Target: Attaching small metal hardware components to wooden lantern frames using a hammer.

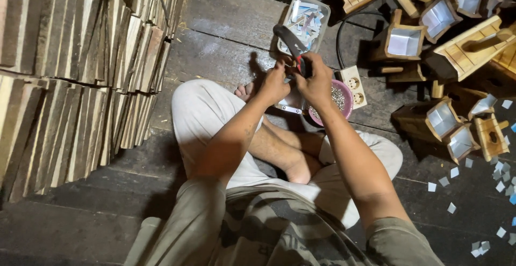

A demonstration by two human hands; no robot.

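the left hand (274,83) and the right hand (314,80) meet above the crossed legs, both clenched on a dark, flat strap-like tool with a red part at its handle end (293,48) — its long axis runs from the hands up and to the left in the view, the dark rounded end pointing away from the person toward the clear rectangular plastic tub of pale paper-like scraps (305,21). the left grip closes on the near end from the left, the right grip wraps it from the right; the exact finger placement is hidden. just under the right hand sits a round pink plastic bowl of small grey metallic bits (341,102), beside a cream socket strip with a black cable (353,86). the dark plank floor (226,24) looks rough and dusty. to the left stand stacks of thin, pale wooden boards (80,67); to the right lie small blocky wooden pieces with mirror-lined hollows (430,34) — and scattered small pale square chips (500,180).
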